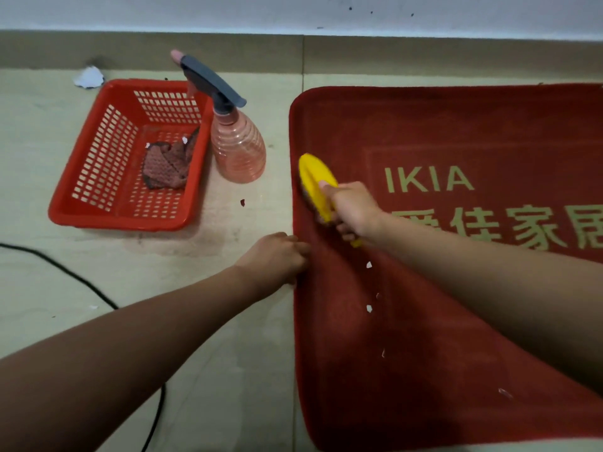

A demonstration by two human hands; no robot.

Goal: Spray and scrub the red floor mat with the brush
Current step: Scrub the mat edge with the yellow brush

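The red floor mat (424, 337) with gold lettering covers the right half of the floor. My right hand (350, 208) grips the yellow brush (315, 181), whose head lies on the mat near its left edge. My left hand (277, 257) rests at the mat's left edge, fingers touching the border; whether they pinch it is hidden. A pink spray bottle (236, 143) with a grey trigger head stands upright on the floor just left of the mat. Small white flakes lie scattered on the mat.
A red plastic basket (81, 203) holding a brownish cloth (166, 164) sits left of the bottle. A black cable (81, 282) runs across the floor at the lower left. The wall skirting lies beyond, with a torn paper scrap (88, 76) near it.
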